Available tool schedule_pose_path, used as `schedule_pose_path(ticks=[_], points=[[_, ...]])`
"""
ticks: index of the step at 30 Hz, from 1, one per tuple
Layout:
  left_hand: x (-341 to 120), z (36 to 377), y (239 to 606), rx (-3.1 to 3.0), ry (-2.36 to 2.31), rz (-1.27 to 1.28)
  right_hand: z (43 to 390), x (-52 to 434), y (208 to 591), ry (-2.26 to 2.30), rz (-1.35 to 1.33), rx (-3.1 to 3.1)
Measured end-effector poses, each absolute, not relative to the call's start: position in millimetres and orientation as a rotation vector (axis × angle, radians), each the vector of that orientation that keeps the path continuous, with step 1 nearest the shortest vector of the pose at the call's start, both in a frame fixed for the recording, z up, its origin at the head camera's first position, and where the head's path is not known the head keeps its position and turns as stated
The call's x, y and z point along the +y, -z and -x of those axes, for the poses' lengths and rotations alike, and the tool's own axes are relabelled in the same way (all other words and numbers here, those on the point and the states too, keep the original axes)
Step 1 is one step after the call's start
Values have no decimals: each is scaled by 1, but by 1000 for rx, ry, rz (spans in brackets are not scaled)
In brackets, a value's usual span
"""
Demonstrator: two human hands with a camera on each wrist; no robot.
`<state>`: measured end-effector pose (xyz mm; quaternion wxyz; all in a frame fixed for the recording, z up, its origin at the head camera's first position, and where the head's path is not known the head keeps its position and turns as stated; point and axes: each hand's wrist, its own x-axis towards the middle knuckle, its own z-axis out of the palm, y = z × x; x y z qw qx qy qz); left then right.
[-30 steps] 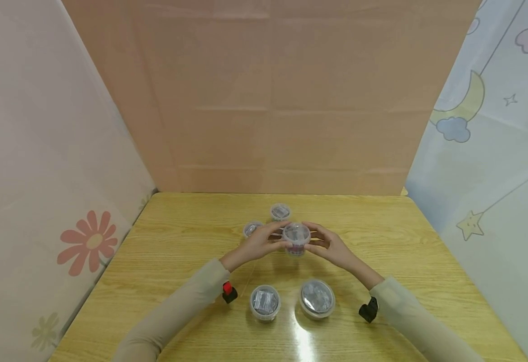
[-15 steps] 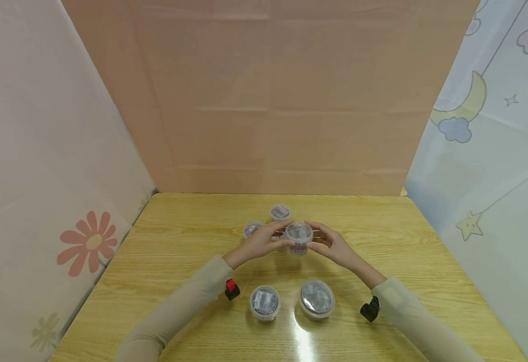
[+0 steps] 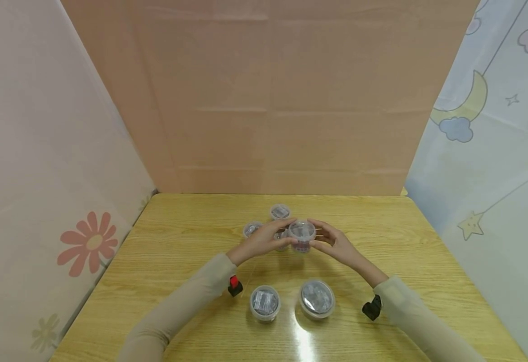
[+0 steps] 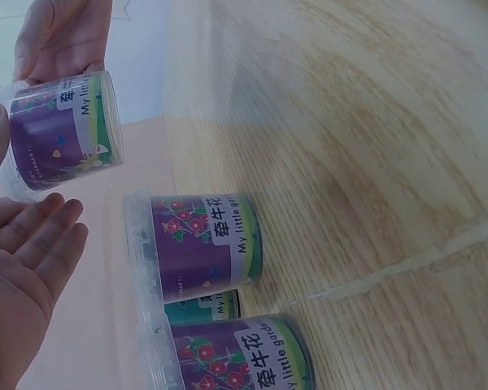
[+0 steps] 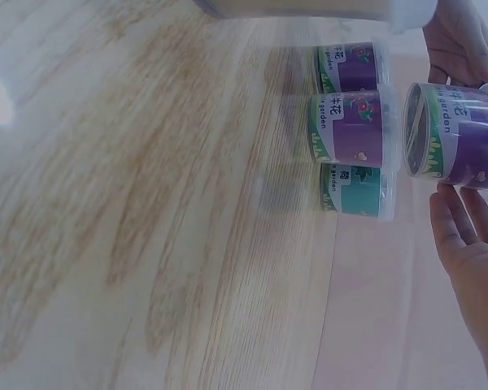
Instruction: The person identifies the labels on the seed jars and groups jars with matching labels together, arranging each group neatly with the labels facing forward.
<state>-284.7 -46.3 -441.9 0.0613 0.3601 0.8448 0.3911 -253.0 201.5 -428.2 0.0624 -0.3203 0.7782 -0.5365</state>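
Note:
Both hands hold one small clear lidded cup [image 3: 302,235] with a purple flower label, lifted off the wooden table [image 3: 381,236]. My left hand [image 3: 264,241] takes it from the left with thumb and fingertips, and my right hand [image 3: 336,245] from the right. In the left wrist view the cup [image 4: 61,130] hangs above my left palm [image 4: 24,268], with the right hand's fingers [image 4: 61,36] on its far side. The right wrist view shows the cup [image 5: 455,134] between my right fingers [image 5: 468,236] and the left hand [image 5: 464,41].
Behind the hands stand a far cup [image 3: 280,211], a left cup [image 3: 251,229] and a teal-labelled one [image 4: 203,307] partly hidden. Two more lidded cups [image 3: 265,302] [image 3: 317,298] sit near me. Cloth walls close the table on three sides.
Both hands have carried the cup a little farther away and slightly right, closer to the group of cups at the back. The other cups have not moved.

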Motion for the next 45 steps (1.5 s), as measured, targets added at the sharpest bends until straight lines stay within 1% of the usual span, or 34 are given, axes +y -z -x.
schedule_pose_path(ticks=[16, 24, 27, 34, 40, 45], points=[[-41, 291, 438, 2609, -1051, -1125, 259, 208, 432, 1625, 962, 2362], [-38, 295, 441, 2611, -1019, -1125, 272, 217, 457, 1628, 935, 2375], [-37, 297, 442, 2626, -999, -1135, 274, 219, 462, 1632, 927, 2380], [-34, 300, 443, 2674, -917, -1177, 274, 221, 462, 1625, 919, 2369], [-32, 303, 445, 2694, -875, -1193, 267, 216, 446, 1601, 923, 2383], [-31, 305, 446, 2702, -858, -1195, 273, 219, 457, 1580, 927, 2428]])
